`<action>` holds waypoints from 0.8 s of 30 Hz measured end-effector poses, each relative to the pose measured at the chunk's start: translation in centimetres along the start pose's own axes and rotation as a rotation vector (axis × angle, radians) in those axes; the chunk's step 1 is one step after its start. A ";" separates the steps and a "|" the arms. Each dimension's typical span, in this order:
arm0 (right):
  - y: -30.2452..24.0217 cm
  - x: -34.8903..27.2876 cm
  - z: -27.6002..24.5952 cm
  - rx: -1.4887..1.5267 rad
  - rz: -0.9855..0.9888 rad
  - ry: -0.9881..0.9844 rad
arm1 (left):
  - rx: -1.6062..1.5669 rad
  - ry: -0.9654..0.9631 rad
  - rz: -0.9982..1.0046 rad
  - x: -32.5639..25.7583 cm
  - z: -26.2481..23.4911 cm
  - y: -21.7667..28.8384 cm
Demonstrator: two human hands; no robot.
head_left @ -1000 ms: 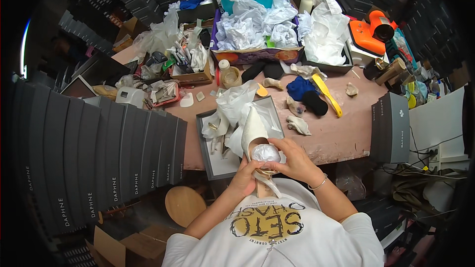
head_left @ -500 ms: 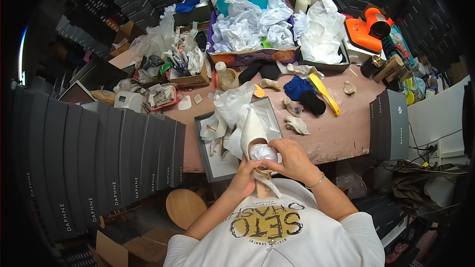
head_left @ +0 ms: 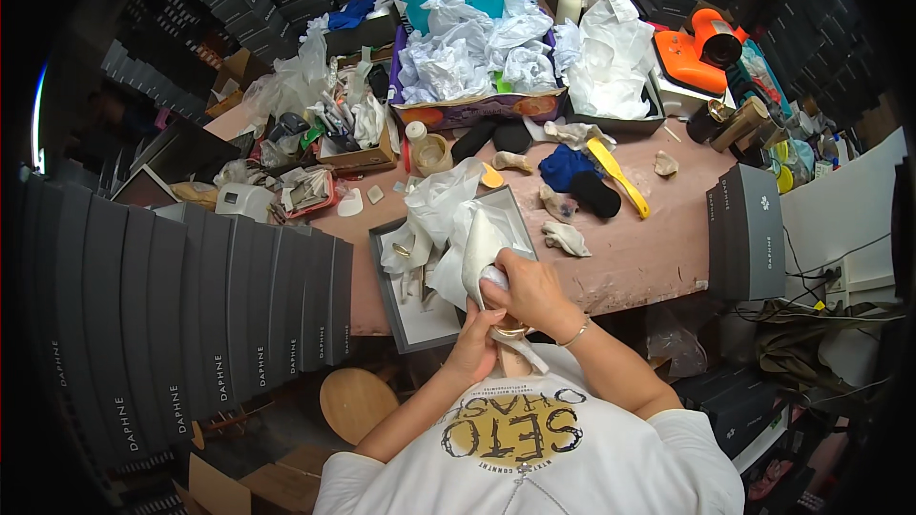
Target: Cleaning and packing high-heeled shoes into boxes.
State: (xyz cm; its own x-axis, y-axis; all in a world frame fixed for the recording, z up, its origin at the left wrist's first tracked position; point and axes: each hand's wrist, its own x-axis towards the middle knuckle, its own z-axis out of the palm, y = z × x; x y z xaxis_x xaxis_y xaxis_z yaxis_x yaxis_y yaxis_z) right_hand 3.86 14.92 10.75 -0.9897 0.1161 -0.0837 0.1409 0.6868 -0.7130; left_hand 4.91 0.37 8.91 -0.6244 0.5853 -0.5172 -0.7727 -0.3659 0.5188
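A white pointed shoe [head_left: 478, 246] points away from me over an open grey shoebox [head_left: 422, 329], its heel end and strap near my shirt. My left hand [head_left: 470, 348] is closed around the shoe's middle from the left. My right hand [head_left: 536, 296] presses a wad of crumpled white paper [head_left: 492, 277] into the shoe's opening, with its fingers partly inside. Most of the wad is hidden by the fingers and the shoe's upper. White tissue paper [head_left: 441, 198] spills out of the shoebox, and gold trim of something shows among it.
A purple box [head_left: 477, 113] at the back holds crumpled white paper. Right of centre lie a yellow-handled brush [head_left: 618, 176], a black pad [head_left: 595, 195] and cloth scraps [head_left: 567, 238]. Dark shoeboxes stack up at left [head_left: 191, 315] and right [head_left: 747, 234]. An orange device [head_left: 689, 62] stands far right.
My right hand has moved forward and left, pushing the paper wad deeper, so less of it shows. My left hand still holds the shoe. The view has shifted slightly.
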 end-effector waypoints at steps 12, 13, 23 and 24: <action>2.5 0.4 1.9 0.052 -0.221 0.257 | -0.003 0.031 -0.004 0.7 -1.8 -1.4; 2.8 0.8 2.3 0.128 -0.217 0.352 | 0.014 0.036 -0.010 0.8 -1.7 -1.2; 3.6 3.3 -2.5 0.236 0.002 -0.017 | 0.254 0.074 0.102 2.1 0.6 -1.6; 4.4 2.7 -2.9 0.505 -0.046 -0.074 | 0.370 0.157 0.221 1.8 0.8 -2.4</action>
State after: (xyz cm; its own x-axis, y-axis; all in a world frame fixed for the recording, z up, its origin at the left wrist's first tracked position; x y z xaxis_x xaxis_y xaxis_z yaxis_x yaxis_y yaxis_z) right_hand 1.88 20.37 9.40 -0.9963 0.0306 -0.0803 0.0855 0.2556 -0.9630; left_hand 5.68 2.88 7.28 -0.8017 0.3948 -0.4487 -0.5437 -0.1699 0.8219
